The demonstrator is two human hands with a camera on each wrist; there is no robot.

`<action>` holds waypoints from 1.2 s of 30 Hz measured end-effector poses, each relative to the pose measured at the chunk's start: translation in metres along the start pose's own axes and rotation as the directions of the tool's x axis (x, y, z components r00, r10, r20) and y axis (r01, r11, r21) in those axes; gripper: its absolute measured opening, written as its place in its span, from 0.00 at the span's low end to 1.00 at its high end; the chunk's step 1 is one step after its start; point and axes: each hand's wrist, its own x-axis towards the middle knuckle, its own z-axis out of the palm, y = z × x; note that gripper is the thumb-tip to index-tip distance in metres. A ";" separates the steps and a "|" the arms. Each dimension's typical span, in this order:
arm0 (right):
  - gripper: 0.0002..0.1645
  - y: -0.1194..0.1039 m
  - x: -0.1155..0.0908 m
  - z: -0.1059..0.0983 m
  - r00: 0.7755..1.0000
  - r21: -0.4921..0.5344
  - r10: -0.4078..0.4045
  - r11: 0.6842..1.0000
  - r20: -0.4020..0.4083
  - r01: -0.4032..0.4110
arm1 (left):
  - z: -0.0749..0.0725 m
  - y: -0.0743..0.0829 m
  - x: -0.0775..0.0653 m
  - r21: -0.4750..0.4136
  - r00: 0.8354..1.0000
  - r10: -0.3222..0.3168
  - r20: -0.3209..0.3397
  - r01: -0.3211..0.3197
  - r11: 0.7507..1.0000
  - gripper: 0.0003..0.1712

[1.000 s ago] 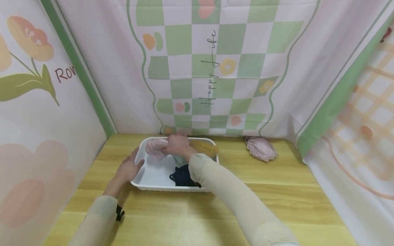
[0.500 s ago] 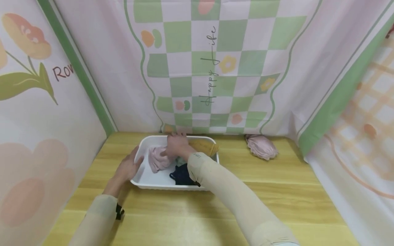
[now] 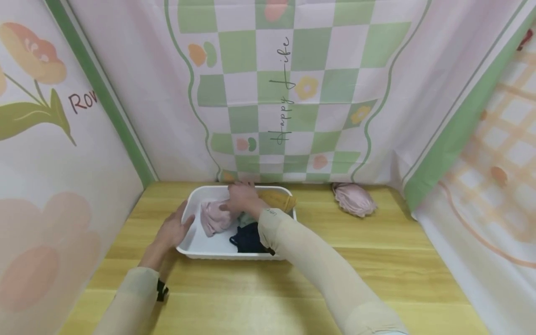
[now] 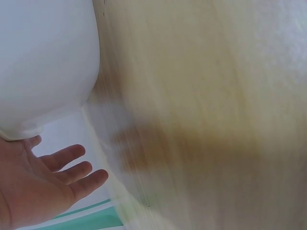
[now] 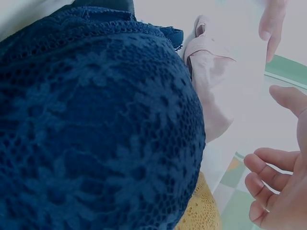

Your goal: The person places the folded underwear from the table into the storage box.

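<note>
A white plastic tray (image 3: 205, 256) holds several folded bras. My left hand (image 3: 171, 228) rests at its left end, thumb over the rim and fingers spread outside the wall in the left wrist view. My right hand (image 3: 243, 195) hovers over the far rim, fingers loosely bent around nothing in the right wrist view. Just left of it lies a pale pink bra (image 3: 214, 219). A navy lace bra (image 5: 105, 120) fills much of the right wrist view, near the tray's front. Behind it are a mustard lace bra (image 3: 278, 201) and a pale green garment (image 3: 246, 219), partly hidden by my right arm.
Another pink satin bra (image 3: 356, 200) with a frilled edge lies on the wooden table (image 3: 234, 298), right of the tray near the back. A checkered curtain (image 3: 284, 116) hangs behind the table's far edge, with more printed cloth at both sides.
The pink bra in the tray has moved nearer the front and dropped flatter, and my right hand has let go of it. My left hand has stayed at the tray's left end.
</note>
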 end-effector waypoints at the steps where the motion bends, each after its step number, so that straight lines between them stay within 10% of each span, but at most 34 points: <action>1: 0.38 0.000 -0.001 0.000 1.000 0.004 -0.003 1.000 -0.004 0.003 | 0.000 0.000 0.000 0.001 1.000 0.002 0.000 -0.002 1.000 0.41; 36: 0.36 0.029 -0.026 -0.019 0.977 0.199 -0.074 0.973 -0.199 0.114 | 0.000 0.001 -0.003 0.056 1.000 0.000 0.026 -0.002 0.998 0.44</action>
